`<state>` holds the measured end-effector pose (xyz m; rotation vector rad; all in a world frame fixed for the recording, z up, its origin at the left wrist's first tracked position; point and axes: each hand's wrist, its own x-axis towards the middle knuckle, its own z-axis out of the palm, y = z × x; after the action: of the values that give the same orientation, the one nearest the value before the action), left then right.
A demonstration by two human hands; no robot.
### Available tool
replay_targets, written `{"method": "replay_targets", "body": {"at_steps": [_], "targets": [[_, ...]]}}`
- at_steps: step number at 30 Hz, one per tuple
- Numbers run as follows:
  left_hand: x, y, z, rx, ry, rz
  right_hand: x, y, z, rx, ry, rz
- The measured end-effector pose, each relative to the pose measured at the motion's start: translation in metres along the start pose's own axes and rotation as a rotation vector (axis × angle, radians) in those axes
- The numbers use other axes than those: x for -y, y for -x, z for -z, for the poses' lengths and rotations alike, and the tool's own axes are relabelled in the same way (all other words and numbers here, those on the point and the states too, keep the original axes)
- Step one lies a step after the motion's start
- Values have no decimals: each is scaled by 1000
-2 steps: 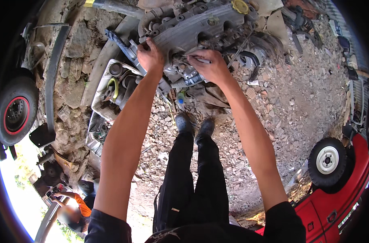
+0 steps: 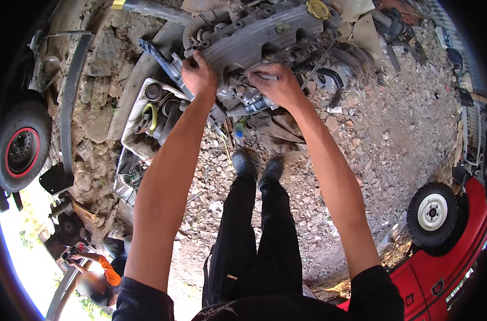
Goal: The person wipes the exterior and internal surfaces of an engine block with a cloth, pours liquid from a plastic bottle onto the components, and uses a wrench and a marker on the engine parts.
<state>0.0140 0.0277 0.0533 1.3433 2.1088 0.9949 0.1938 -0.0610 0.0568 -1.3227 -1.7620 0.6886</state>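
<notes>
A grey car engine (image 2: 248,43) lies in front of me, with a long ribbed cover and a yellow cap (image 2: 317,9) at its far right. My left hand (image 2: 199,75) is at the left end of that cover, its fingers bent and closed against the engine's edge; what they grip is hidden. On the engine's near side, my right hand (image 2: 278,85) is closed around a slim silver tool (image 2: 270,77), slightly smeared by motion. The tool's tip is lost among the metal parts beneath my fingers.
Left of the engine stands a white plastic crate (image 2: 130,125) of parts. A clear bottle (image 2: 239,130) and brown cloth (image 2: 278,128) lie near my feet on broken stone. A loose wheel (image 2: 23,140) is at left, a red vehicle (image 2: 441,267) at right, a person in orange (image 2: 111,272) lower left.
My right hand has shifted very slightly and the silver tool in it sits at a slightly different angle. My left hand stays almost where it was.
</notes>
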Motion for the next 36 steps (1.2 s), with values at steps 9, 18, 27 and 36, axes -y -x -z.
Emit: {"method": "replay_targets", "body": {"at_steps": [9, 18, 27, 36], "targets": [[9, -2, 0, -53, 20, 29, 0, -5, -18, -121, -65, -88], [11, -2, -4, -93, -42, -17, -25, 16, -15, -73, 56, -10], [6, 0, -5, -91, -28, -12, -32, 28, -18, -167, 148, 76], [12, 1, -3, -100, -63, -1, -10, 16, -24, -150, 95, -72]]}}
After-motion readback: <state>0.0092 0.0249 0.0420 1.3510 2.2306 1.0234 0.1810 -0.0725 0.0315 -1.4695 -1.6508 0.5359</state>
